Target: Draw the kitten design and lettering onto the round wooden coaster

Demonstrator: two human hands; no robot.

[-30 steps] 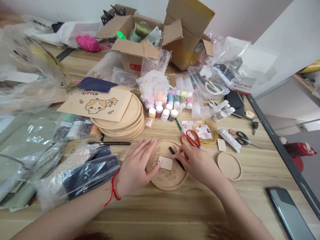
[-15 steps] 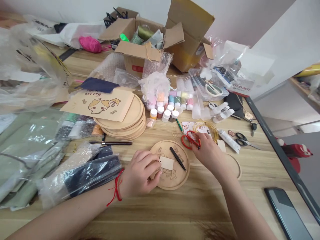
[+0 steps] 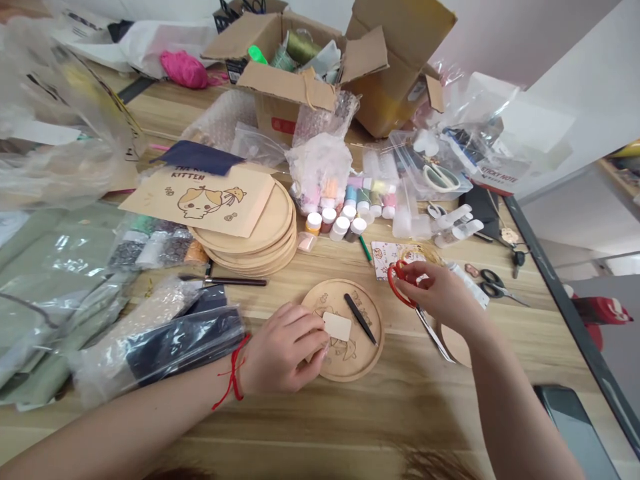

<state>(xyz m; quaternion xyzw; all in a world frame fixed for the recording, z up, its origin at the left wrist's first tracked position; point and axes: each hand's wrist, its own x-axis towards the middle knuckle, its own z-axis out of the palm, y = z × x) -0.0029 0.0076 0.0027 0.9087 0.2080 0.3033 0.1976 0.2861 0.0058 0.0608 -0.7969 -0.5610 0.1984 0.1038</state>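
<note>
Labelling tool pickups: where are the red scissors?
Head view: the red scissors are in the right hand, just right of the round wooden tray, blades angled down; the left hand pinches a wooden tag on that tray.

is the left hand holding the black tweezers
No, the black tweezers lie on the round wooden coaster, while the left hand pinches the small wooden tag.

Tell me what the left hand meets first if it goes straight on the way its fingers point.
The left hand touches the wooden tag; past that, probably the black tweezers lying on the round wooden disc.
</note>
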